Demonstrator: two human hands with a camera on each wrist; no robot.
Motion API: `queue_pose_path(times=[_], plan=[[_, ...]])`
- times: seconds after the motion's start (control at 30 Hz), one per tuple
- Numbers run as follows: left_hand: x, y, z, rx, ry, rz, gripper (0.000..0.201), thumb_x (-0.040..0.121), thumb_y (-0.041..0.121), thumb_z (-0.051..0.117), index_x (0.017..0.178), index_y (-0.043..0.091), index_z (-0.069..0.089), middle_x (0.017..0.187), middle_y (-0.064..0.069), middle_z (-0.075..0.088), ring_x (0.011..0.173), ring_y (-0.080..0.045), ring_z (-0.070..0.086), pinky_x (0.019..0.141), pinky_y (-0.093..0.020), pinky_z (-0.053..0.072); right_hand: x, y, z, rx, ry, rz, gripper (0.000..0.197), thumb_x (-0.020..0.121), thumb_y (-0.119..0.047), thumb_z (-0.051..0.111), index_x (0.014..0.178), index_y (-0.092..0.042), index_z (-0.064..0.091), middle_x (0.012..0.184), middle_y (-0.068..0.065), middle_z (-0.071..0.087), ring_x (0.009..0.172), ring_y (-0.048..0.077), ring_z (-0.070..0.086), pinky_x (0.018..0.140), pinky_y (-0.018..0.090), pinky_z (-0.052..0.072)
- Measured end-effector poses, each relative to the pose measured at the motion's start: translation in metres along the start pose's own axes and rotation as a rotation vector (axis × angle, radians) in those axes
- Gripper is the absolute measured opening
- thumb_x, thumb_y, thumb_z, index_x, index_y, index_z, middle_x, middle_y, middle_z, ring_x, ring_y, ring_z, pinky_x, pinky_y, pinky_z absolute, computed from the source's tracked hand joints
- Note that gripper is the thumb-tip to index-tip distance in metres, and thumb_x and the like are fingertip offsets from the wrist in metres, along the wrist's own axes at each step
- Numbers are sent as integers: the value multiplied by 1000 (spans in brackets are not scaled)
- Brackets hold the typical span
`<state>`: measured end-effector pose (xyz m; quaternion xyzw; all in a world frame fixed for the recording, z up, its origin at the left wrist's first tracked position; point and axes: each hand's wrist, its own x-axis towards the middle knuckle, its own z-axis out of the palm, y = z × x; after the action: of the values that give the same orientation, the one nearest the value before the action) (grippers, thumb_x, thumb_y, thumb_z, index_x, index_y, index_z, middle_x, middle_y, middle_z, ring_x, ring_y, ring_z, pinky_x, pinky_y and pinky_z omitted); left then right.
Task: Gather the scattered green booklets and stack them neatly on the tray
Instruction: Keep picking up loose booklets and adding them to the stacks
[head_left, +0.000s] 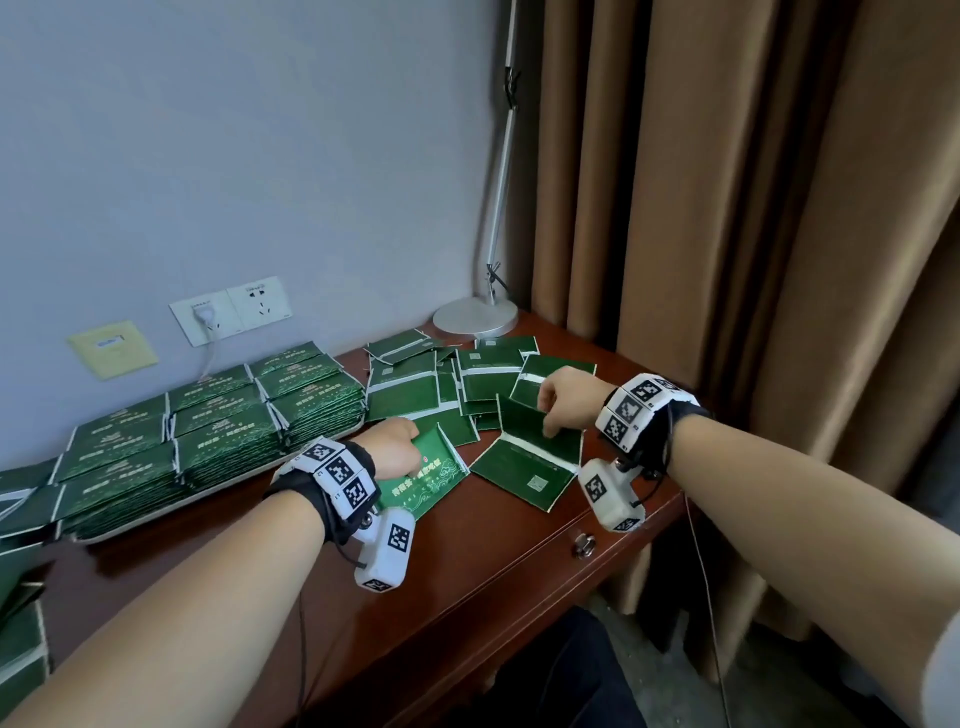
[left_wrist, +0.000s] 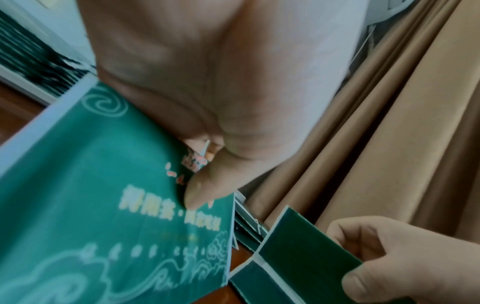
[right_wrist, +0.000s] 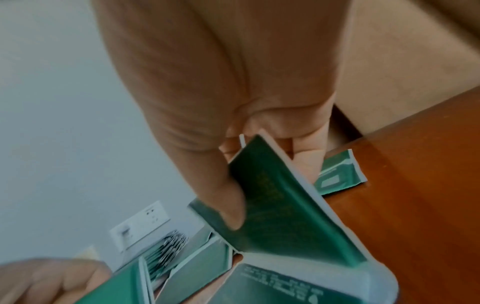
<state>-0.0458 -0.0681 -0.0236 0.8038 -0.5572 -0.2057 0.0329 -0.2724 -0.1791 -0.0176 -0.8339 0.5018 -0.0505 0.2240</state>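
Stacks of green booklets (head_left: 218, 415) fill the pale tray (head_left: 135, 527) at the left of the desk. More scattered booklets (head_left: 447, 379) overlap at the back right. My left hand (head_left: 400, 441) grips a booklet with printed cover (head_left: 431, 478) just right of the tray; its thumb (left_wrist: 205, 185) presses on the cover (left_wrist: 103, 205). My right hand (head_left: 561, 395) pinches the raised flap of a folded dark booklet (head_left: 540, 431), whose lower half lies on the desk. Thumb (right_wrist: 223, 195) and fingers clamp that flap (right_wrist: 280, 216).
A lamp base (head_left: 475, 317) stands at the back right corner, with brown curtains (head_left: 727, 208) beside it. Wall sockets (head_left: 234, 309) with a plugged cable sit behind the tray. The desk's front edge carries a drawer knob (head_left: 584, 545). More booklets lie at the far left (head_left: 21, 649).
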Motion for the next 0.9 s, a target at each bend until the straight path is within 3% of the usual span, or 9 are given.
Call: queue_pose_path(times=[0.13,0.2,0.37,0.47,0.53,0.63,0.7,0.8,0.9], plan=[[-17,-25,-4,-3,27,-13,56,86,4,63,140,7,46,138,-11,52,121,-26,54,95,-33,47,-11,-29,16,49,-168,-150,30,75,-39,79,89,-16,65,82,-2,65,68,12,59,58,23,47],[-26,-37,-5,-11,41,-20,55,87,6,63,139,7,46,136,-10,53,117,-25,56,91,-31,48,-12,-36,26,17,-154,-145,31,78,-46,74,90,-18,66,81,-5,65,72,12,60,60,23,46],[-42,-61,-7,-63,62,-17,60,86,5,67,141,13,43,133,-6,53,106,-19,55,86,-27,45,-15,-42,44,-243,-93,-26,46,80,-40,73,115,-12,64,111,2,66,102,20,62,78,28,50],[-50,-73,-9,-83,70,-13,64,85,4,66,143,14,41,137,-7,51,111,-21,55,88,-28,46,-12,-46,51,-259,-117,24,61,72,-38,81,121,-7,62,115,7,67,103,22,63,88,34,54],[-54,-81,-12,-103,77,-18,64,84,2,65,143,13,42,136,-8,52,111,-23,55,83,-27,45,-10,-54,54,-226,-107,40,62,69,-33,85,121,-6,63,112,6,68,99,21,64,87,32,55],[-60,-94,-20,-135,113,-27,64,83,1,66,142,13,43,138,-6,50,118,-24,54,85,-26,43,-5,-75,53,-211,-101,-17,53,78,-22,78,126,-7,60,112,4,65,97,18,60,80,26,49],[-63,-105,-27,-169,152,-34,63,81,0,69,138,13,48,139,-6,50,122,-22,51,93,-27,44,0,-94,49,-238,-102,-85,48,86,-16,70,131,-7,55,121,6,61,106,20,58,85,27,47],[-66,-123,-44,-205,212,-56,57,79,0,73,132,14,54,132,-7,54,115,-21,55,91,-27,46,15,-123,41,-196,-108,-162,45,89,-9,64,133,-7,54,130,9,58,115,23,56,90,27,45],[-64,-145,-63,-250,257,-95,52,80,3,74,127,16,57,130,-8,56,110,-22,57,96,-33,48,34,-153,34,-102,-83,-228,41,88,-2,62,128,-7,57,124,10,60,108,23,58,89,29,47]])
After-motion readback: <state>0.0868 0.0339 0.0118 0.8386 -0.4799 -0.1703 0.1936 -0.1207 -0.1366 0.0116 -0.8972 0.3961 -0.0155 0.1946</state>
